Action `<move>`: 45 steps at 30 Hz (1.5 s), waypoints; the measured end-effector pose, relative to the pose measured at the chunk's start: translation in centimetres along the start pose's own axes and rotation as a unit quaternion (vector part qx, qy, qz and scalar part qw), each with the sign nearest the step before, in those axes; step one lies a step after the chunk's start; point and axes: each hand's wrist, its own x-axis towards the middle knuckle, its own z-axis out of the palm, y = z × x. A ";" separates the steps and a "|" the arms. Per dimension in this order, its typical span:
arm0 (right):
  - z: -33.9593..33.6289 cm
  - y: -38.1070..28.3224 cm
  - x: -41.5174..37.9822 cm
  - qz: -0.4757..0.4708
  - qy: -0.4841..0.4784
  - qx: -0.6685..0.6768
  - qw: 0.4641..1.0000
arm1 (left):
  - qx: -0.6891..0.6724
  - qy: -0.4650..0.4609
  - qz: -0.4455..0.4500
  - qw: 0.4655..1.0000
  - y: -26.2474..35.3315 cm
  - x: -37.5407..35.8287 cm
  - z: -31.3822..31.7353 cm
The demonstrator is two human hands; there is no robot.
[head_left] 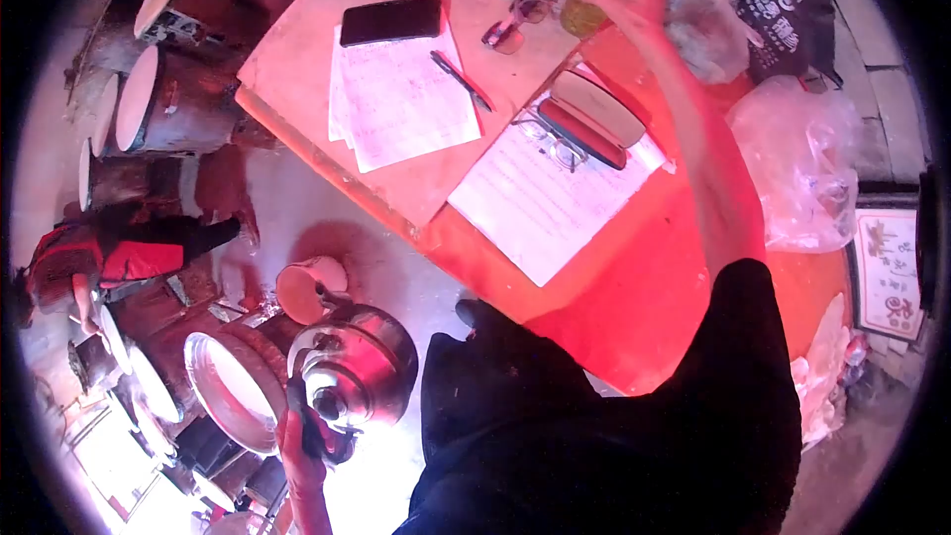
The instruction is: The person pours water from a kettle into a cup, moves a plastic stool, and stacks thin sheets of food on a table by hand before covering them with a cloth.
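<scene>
My left hand (304, 444) is closed round the dark handle of a shiny metal kettle (381, 362), held at the lower left beside the table. On the far side of the table, my right hand (639, 2) grips a glass jar (582, 14) with yellowish-green contents near its top. Sunglasses (520, 20) lie close to that jar. Nearer me on the table, an open glasses case (594, 119) and a pair of eyeglasses (557, 146) rest on written sheets (540, 213).
A phone (390, 21) and a pen (461, 81) lie on more papers (396, 104). Plastic bags (797, 159) and a black bag (788, 30) crowd the right edge. Another person (109, 253) is at the left, near round stools (149, 99) and a wide basin (233, 391).
</scene>
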 end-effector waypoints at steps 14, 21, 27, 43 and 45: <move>0.1 9.8 -5.4 -0.002 0.102 0.246 0.964 | 0.101 -0.020 0.042 0.994 15.1 2.4 0.8; -6.2 -3.1 -21.6 -0.062 -0.061 0.232 0.969 | 0.123 -0.077 0.139 0.980 24.5 6.9 1.3; -5.7 -27.3 -26.5 -0.266 -0.243 0.554 0.750 | 0.183 -0.112 0.167 0.962 32.4 13.4 2.4; 4.9 -49.0 -13.1 0.025 -0.193 0.717 0.669 | 0.272 -0.194 0.173 0.927 43.9 27.5 7.5; 5.7 -49.3 -11.6 0.013 -0.237 0.678 0.696 | 0.292 -0.207 0.171 0.918 44.6 28.4 8.4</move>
